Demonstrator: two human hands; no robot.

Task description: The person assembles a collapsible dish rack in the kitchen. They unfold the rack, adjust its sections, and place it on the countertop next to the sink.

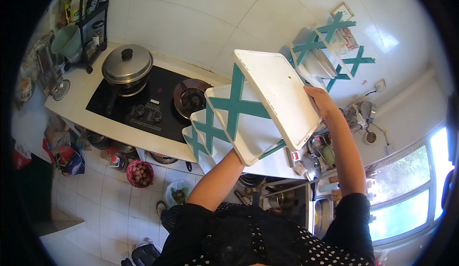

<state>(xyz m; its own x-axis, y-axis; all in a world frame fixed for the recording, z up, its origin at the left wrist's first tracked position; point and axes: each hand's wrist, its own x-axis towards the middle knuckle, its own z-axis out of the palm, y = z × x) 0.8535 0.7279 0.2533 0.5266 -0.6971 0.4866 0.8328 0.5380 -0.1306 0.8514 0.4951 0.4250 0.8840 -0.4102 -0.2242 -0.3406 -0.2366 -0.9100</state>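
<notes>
A multi-tier plastic storage rack (276,86), with white trays and teal X-shaped side braces, is tilted in front of me above the counter. My right hand (319,101) grips the right edge of its top tray, thumb on the upper face. My left forearm (218,183) reaches up to the rack's near lower edge. The rack hides my left hand behind a lower tray, so its grip does not show. The top tray's upper face is bare except for a small dark spot.
A lidded pan (127,67) stands on the black cooktop (150,112), left of an uncovered burner (193,97). A similar teal-braced rack (322,47) against the wall holds bowls. On the floor are a pink basket of eggs (140,174) and a lined bin (179,190).
</notes>
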